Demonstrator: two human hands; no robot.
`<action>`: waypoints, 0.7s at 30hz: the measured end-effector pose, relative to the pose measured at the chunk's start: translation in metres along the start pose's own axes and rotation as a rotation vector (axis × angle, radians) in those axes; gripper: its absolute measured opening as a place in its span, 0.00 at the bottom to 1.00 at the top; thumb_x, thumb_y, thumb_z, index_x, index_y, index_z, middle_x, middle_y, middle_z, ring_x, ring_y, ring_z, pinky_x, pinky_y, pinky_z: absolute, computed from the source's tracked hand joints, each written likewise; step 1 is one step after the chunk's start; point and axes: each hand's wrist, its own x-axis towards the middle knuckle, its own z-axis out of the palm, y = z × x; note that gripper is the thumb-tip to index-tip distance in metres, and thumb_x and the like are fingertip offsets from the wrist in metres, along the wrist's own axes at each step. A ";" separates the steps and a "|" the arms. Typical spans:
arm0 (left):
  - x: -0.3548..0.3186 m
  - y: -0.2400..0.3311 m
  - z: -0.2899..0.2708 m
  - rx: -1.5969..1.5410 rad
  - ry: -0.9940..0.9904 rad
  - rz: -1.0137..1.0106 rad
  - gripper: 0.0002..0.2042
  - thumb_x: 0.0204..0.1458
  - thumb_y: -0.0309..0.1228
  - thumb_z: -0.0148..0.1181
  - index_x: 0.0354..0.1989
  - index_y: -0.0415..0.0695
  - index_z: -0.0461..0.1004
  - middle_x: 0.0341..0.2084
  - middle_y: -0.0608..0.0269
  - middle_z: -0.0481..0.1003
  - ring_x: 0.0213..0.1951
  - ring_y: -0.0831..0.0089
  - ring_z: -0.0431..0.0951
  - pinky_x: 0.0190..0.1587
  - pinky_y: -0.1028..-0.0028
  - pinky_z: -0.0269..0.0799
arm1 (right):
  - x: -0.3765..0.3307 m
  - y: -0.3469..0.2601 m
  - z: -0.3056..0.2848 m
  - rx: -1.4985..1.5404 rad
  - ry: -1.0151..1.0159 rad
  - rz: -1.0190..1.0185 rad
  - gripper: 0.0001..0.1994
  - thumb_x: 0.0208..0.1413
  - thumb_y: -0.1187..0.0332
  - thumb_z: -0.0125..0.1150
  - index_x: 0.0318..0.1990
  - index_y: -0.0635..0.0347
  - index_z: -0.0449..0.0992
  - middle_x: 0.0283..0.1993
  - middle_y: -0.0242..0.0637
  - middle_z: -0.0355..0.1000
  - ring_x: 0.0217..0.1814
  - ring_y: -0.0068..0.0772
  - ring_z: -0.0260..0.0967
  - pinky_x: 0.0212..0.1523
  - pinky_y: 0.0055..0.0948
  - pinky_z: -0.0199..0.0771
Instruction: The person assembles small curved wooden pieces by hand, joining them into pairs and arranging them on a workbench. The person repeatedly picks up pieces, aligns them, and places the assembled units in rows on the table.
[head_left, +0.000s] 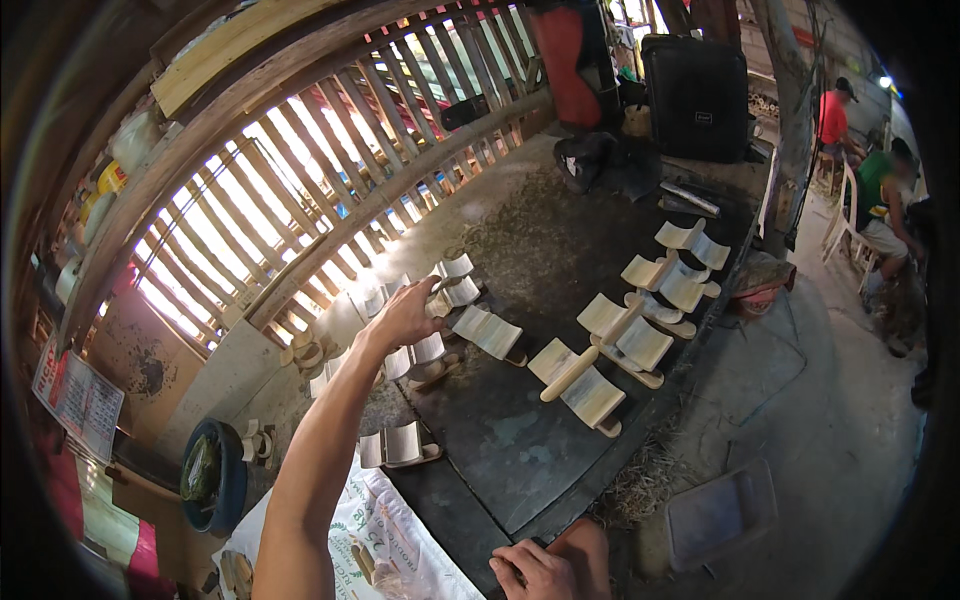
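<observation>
My left arm reaches across a dark tabletop to a cluster of pale wooden pieces. The fingers of my left hand (405, 316) are closed round the end of one wooden piece with curved panels (460, 291). Close by lie another curved piece (487, 331) and a smaller one (403, 444). Down at the lower edge, my right hand (538, 572) is closed, its fingers curled beside a brown rounded shape. What it holds, if anything, is hidden.
A row of similar wooden pieces (578, 384) lines the right side of the dark tabletop (510, 450). A printed white sack (390, 545) lies at the near left, by a blue basin (226, 500). A clear plastic tub (720, 515) is lower right. Two people sit far right.
</observation>
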 end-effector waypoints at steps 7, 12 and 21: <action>0.006 0.005 0.005 -0.136 0.026 -0.041 0.40 0.47 0.37 0.73 0.70 0.37 0.66 0.56 0.37 0.78 0.62 0.44 0.76 0.64 0.54 0.71 | 0.003 -0.003 -0.001 0.030 0.011 0.003 0.05 0.62 0.72 0.67 0.42 0.63 0.80 0.37 0.47 0.76 0.38 0.56 0.78 0.35 0.45 0.77; 0.011 0.007 0.006 -0.101 0.051 -0.006 0.39 0.47 0.36 0.73 0.69 0.37 0.67 0.56 0.37 0.78 0.61 0.44 0.77 0.64 0.54 0.72 | 0.002 -0.004 -0.001 0.030 0.016 -0.004 0.05 0.62 0.73 0.67 0.41 0.64 0.80 0.36 0.47 0.76 0.37 0.56 0.78 0.35 0.45 0.77; 0.016 0.007 -0.019 -0.167 0.201 0.063 0.37 0.44 0.34 0.69 0.68 0.37 0.69 0.54 0.37 0.80 0.58 0.45 0.79 0.64 0.55 0.72 | 0.001 -0.005 0.001 0.019 0.024 -0.007 0.04 0.62 0.73 0.67 0.41 0.63 0.79 0.36 0.48 0.76 0.38 0.56 0.78 0.36 0.44 0.77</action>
